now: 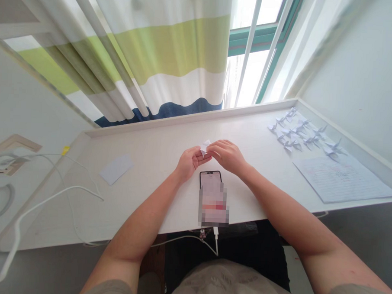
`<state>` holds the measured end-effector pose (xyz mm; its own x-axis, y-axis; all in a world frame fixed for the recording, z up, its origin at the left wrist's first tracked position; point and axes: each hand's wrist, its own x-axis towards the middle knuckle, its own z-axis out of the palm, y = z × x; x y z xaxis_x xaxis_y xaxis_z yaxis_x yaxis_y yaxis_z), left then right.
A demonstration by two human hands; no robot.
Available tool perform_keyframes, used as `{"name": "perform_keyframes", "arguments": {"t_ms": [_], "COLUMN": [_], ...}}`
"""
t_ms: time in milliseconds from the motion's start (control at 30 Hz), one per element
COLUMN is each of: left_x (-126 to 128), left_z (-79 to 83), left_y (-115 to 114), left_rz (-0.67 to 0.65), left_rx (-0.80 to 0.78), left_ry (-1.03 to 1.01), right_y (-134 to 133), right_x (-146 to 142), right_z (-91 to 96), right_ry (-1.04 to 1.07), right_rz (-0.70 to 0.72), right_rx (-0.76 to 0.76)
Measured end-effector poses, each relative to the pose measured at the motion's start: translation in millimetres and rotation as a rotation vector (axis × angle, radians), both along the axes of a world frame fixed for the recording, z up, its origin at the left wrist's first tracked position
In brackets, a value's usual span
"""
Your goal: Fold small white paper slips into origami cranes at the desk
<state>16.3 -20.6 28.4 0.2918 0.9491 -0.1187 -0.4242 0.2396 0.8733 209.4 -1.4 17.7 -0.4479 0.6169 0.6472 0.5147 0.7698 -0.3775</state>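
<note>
A small piece of folded white paper is held up between my two hands above the middle of the white desk. My left hand pinches it from the left, with some fingers stretched beneath it. From the right, my right hand bends over and its fingertips press on the paper's edge. The fingers partly cover the paper, so its exact shape is hard to make out. Just below my hands lies a phone with its screen lit and partly blurred out.
Several folded paper cranes stand at the desk's back right, beside written sheets. A stack of white paper lies at the left. White cables cross the left side, and another cable hangs from the phone. A raised rim borders the desk.
</note>
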Motion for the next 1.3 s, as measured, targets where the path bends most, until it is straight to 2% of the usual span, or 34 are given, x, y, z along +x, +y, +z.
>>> {"name": "perform_keyframes", "arguments": {"t_ms": [167, 400, 567, 800, 1067, 1300], "left_x": [-1.1, 2.6, 2.1, 1.6, 3.7, 8.7], "left_z": [-0.6, -7.5, -5.8, -4.2, -17.5, -21.0], "left_y": [-2.7, -2.8, -0.5, -1.6, 2.6, 0.8], "left_rz": [-0.035, -0.006, 0.050, 0.056, 0.138, 0.183], "left_rx": [0.070, 0.068, 0.017, 0.052, 0.083, 0.183], "left_ry": [0.055, 0.105, 0.093, 0.102, 0.173, 0.250], "right_y": [-1.4, 0.1, -0.6, -0.4, -0.5, 1.9], "right_x": [-1.9, -5.2, -8.4, -10.9, -15.8, -20.9], "right_z": [1.3, -4.4, -4.5, -7.0, -12.5, -14.4], "right_ry": [0.223, 0.261, 0.098, -0.046, -0.094, -0.197], "right_rz": [0.032, -0.111, -0.069, -0.040, -0.024, -0.166], "right_rx": [-0.176, -0.231, -0.109, 0.095, 0.101, 0.150]}}
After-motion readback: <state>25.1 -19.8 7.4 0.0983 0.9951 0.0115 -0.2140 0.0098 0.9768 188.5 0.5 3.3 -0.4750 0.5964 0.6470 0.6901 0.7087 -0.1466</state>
